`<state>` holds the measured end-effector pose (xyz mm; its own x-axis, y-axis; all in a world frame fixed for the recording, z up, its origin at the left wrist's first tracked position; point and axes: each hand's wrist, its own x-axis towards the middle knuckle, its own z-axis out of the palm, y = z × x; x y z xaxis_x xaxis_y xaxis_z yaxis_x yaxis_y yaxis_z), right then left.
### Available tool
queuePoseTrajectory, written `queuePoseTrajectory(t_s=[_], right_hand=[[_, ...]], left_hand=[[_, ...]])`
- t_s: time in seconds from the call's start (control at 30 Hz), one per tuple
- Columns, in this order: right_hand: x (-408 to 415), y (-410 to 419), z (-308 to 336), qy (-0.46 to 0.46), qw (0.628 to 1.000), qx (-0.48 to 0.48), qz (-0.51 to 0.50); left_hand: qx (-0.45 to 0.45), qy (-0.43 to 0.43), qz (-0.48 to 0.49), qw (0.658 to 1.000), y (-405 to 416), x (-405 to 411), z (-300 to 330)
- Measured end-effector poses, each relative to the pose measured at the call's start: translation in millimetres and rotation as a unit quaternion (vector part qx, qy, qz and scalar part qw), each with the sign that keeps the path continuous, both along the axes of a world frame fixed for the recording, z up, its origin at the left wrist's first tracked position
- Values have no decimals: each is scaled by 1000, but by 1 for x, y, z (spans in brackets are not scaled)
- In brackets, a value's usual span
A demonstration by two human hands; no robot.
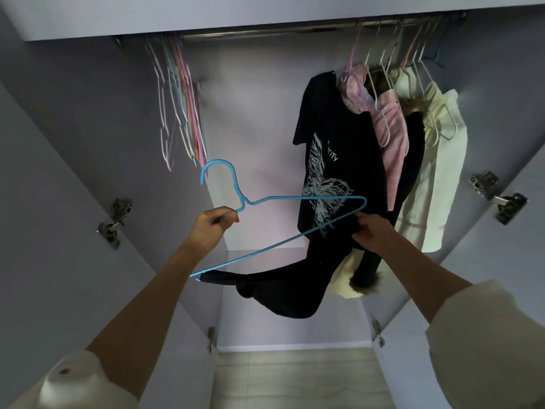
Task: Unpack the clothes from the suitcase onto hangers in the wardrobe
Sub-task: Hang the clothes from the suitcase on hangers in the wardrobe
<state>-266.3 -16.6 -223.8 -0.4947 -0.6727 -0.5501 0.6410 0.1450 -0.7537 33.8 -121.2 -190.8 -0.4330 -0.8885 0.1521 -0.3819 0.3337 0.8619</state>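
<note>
- Head view: both forearms reach forward and up into the open wardrobe (88, 119), each with a pale sleeve pushed back near the elbow.
- The left hand (211, 224) is raised, with its fingers curled round the wire of a blue hanger (295, 198) just below the neck; the hook points up and to the left.
- The hanger is tilted: its right corner sits high by the right hand, and its left corner drops low and near, with its tip in a black garment (280, 290).
- The right hand (372, 233) is at the hanger's right corner, with fingers curled, pinching black cloth; which of the dark garments it holds cannot be told.
- The black garment sags in a loose curve from the hanger's low left tip across to below the right hand.
- A black T-shirt with a white butterfly print (339, 160) hangs on the rail (265, 30), far and to the right.
- Right of it hang a pink garment (389, 128) and a cream garment (433, 184).
- A bunch of bare hangers (182, 107) hangs at the rail's left end.
- Metal hinges (115, 222) show on the doors.
</note>
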Motion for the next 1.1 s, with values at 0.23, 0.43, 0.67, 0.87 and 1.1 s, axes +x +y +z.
queuePoseTrajectory(t_s=[0.23,0.43,0.67,0.87,1.1], right_hand=[[16,-3,8,-15,997,-45,58],[20,-9,12,32,999,-28,-3],[17,-13,-2,223,973,36,-50],[16,-12,-3,231,971,0,-60],[10,-6,3,122,985,-43,-111]], left_hand=[[15,6,-11,1000,5,3,2],[32,1,-27,999,9,3,8],[52,15,-38,998,19,-2,20],[81,13,-60,995,26,-8,32],[79,1,-52,996,28,-8,37]])
